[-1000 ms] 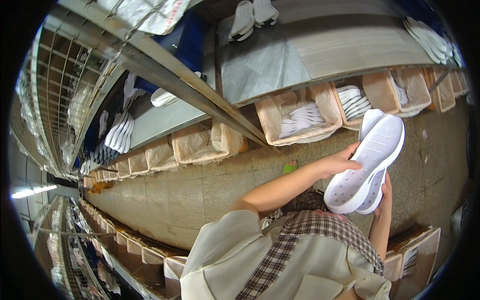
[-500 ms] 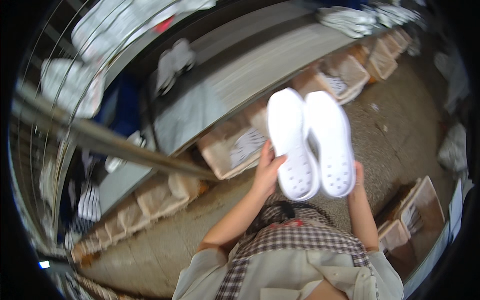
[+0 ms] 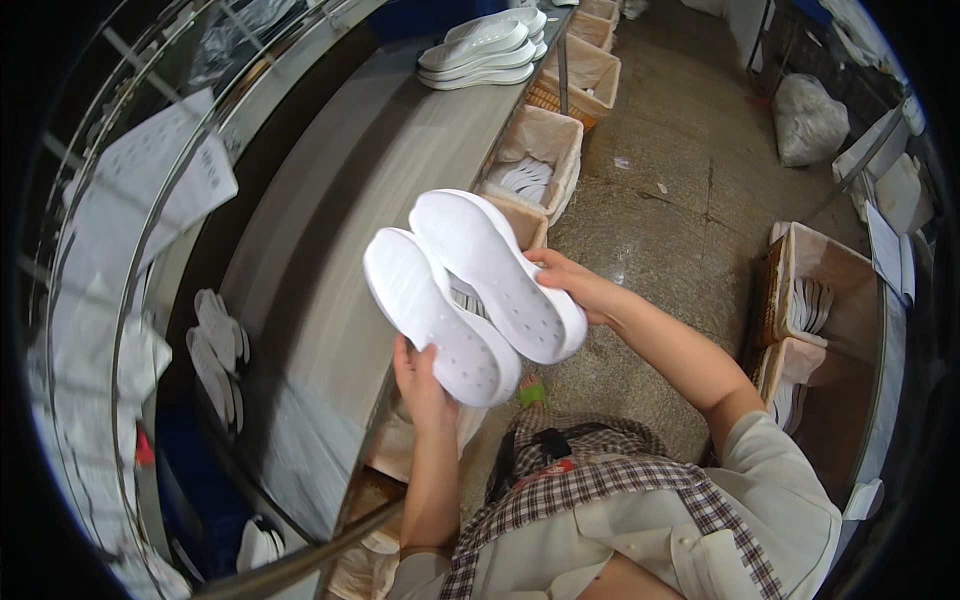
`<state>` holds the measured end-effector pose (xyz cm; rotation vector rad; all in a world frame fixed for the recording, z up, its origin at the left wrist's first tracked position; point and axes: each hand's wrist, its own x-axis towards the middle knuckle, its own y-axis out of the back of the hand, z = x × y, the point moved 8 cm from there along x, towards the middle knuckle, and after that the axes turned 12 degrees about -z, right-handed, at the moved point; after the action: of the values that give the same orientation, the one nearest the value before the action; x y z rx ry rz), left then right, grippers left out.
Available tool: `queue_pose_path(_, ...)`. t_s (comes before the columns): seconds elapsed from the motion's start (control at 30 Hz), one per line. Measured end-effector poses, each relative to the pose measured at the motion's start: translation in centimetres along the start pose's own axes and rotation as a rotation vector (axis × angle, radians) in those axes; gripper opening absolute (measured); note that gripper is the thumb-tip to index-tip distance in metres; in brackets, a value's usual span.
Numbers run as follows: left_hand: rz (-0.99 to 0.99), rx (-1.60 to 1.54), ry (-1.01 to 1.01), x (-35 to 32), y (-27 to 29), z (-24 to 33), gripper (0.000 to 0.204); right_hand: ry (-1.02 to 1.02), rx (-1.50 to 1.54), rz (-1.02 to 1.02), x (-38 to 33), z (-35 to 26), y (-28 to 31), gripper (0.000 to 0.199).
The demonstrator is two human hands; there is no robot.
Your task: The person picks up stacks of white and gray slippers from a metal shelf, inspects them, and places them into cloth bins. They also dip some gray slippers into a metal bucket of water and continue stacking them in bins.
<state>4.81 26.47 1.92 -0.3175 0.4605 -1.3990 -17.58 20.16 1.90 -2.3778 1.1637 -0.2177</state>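
Two white shoe soles are held up side by side in front of me, over the edge of the grey work surface (image 3: 330, 230). My left hand (image 3: 424, 385) grips the left shoe sole (image 3: 435, 320) by its lower left edge, thumb on the upper face. On the other one, my right hand (image 3: 575, 285) pinches the right shoe sole (image 3: 500, 275) along its outer edge. Both soles show small dimples at their lower ends and lie tilted toward the upper left. The fingers beneath them are hidden.
A stack of white soles (image 3: 485, 50) sits at the surface's far end; more soles (image 3: 215, 350) lie at its left. Lined baskets (image 3: 575, 135) run along the edge. Further baskets (image 3: 835, 265) stand at right. A metal rail (image 3: 330, 550) crosses at lower left.
The two soles have moved left in view, from over the floor to the work surface's edge, and tilt the other way. My view has turned right. Both hands keep their holds.
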Motion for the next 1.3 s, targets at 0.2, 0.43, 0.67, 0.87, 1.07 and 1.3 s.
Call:
queue_pose_path(0.2, 0.056, 0.095, -0.049, 11.7, 1.8, 4.1, 0.055, 0.044, 0.198, -0.121, 13.2, -4.1, 1.5, 0.056)
queue_pose_path(0.43, -0.073, 0.17, 0.093, 21.3, 1.3, 3.4, 0.048, -0.027, -0.09, 0.199, 21.9, -6.6, 9.2, 0.052)
queue_pose_path(0.67, -0.17, 0.198, 0.091, 21.3, 0.7, 2.8, 0.037, 0.279, -0.59, 0.768, 15.9, -7.1, 10.5, 0.058)
queue_pose_path(0.87, -0.188, 0.192, 0.053, 24.4, -1.4, 2.0, 0.033, 0.342, -0.622, 0.693, 18.8, -7.8, 11.9, 0.053)
queue_pose_path(1.07, -0.202, 0.118, 0.077, 25.8, -3.7, 0.9, 0.05, 0.212, -0.714, 0.644, 22.6, -11.3, 16.0, 0.046)
queue_pose_path(1.3, 0.034, 0.444, -0.181, 19.8, 6.2, 6.5, 0.063, 0.08, -0.773, 0.574, 22.9, -11.5, 15.9, 0.047)
